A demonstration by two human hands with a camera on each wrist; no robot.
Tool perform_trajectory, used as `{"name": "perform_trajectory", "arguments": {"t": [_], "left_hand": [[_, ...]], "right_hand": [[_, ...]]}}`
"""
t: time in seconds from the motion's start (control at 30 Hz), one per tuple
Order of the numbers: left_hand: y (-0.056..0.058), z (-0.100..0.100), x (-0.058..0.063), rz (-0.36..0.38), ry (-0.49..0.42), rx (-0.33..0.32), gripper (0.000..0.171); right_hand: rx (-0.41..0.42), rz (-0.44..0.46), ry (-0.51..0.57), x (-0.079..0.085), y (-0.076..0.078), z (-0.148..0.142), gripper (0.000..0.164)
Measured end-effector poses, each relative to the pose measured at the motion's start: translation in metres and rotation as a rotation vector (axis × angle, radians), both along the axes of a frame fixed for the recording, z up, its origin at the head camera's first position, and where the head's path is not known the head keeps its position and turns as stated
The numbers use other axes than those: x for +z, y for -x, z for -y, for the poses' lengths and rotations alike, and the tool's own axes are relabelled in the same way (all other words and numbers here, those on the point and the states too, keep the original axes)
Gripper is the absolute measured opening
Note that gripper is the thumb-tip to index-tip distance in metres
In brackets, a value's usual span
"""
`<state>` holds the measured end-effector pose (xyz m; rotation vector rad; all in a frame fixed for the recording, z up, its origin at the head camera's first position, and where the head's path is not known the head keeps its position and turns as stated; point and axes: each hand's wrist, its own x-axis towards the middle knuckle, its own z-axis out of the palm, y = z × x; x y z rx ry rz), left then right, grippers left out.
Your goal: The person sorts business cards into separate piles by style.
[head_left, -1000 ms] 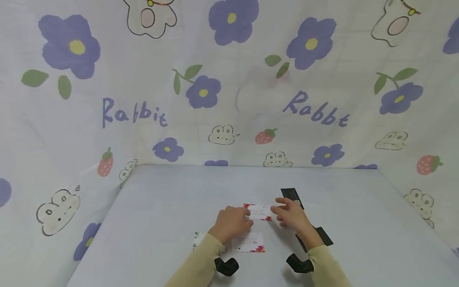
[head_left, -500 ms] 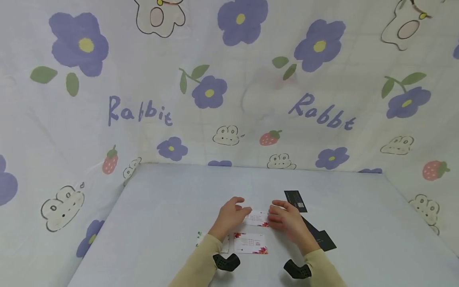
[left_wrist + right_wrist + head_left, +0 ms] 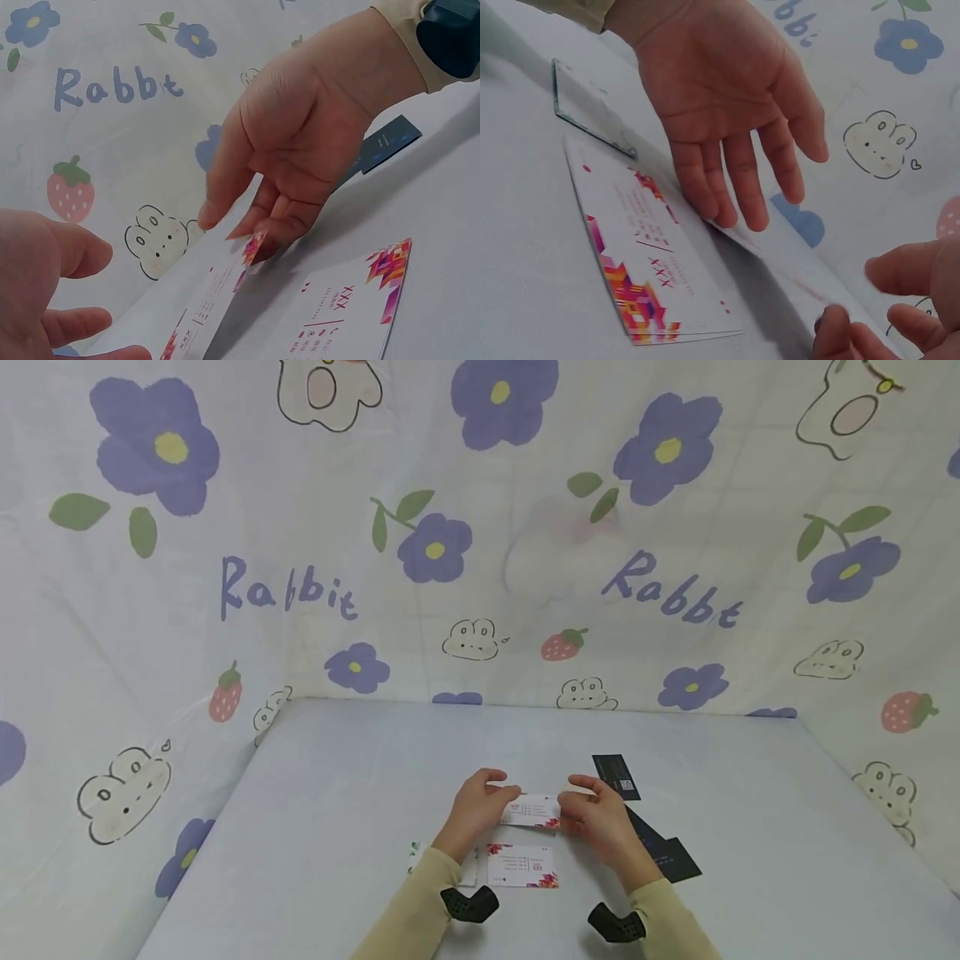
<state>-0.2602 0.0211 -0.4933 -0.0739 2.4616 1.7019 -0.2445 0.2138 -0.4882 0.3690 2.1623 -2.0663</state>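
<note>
A white business card (image 3: 531, 811) with red floral corners is raised slightly off the table between both hands. My left hand (image 3: 474, 810) is at its left end; in the right wrist view the fingers of the left hand (image 3: 720, 105) are fairly straight and reach its edge. At the other end my right hand (image 3: 600, 822) holds the card with bent fingers, its thumb apart, as the left wrist view shows. Nearer me lies a small stack of matching cards (image 3: 522, 867). Partly hidden by the left forearm are white cards with green leaves (image 3: 468, 870).
Several black cards lie to the right: one at the back (image 3: 617, 777), another in front (image 3: 678, 860), and one between them (image 3: 645, 828) partly behind the right hand. A white sheet printed with flowers and rabbits (image 3: 480, 552) hangs behind the white table (image 3: 360, 777).
My left hand has drawn back from over the card to its left end. The right hand has come to the right end, and the card now lifts off the table. The view has shifted slightly.
</note>
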Motion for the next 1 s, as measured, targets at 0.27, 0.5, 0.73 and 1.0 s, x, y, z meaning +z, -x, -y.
{"name": "perform_trajectory", "arguments": {"t": [0.27, 0.5, 0.73, 1.0], "left_hand": [[-0.002, 0.0, -0.002, 0.001, 0.028, -0.005, 0.037], [-0.008, 0.005, 0.001, -0.037, 0.007, -0.003, 0.037], [-0.015, 0.015, 0.014, -0.121, -0.036, -0.02, 0.033], [-0.021, 0.029, 0.023, -0.088, -0.047, -0.058, 0.037]], "right_hand": [[0.013, -0.001, -0.105, -0.006, -0.004, 0.005, 0.045], [0.043, -0.03, -0.101, 0.002, -0.008, 0.002, 0.04], [0.099, -0.043, -0.126, 0.017, -0.011, -0.001, 0.041], [0.218, -0.053, -0.25, 0.033, -0.016, 0.002, 0.038]]}}
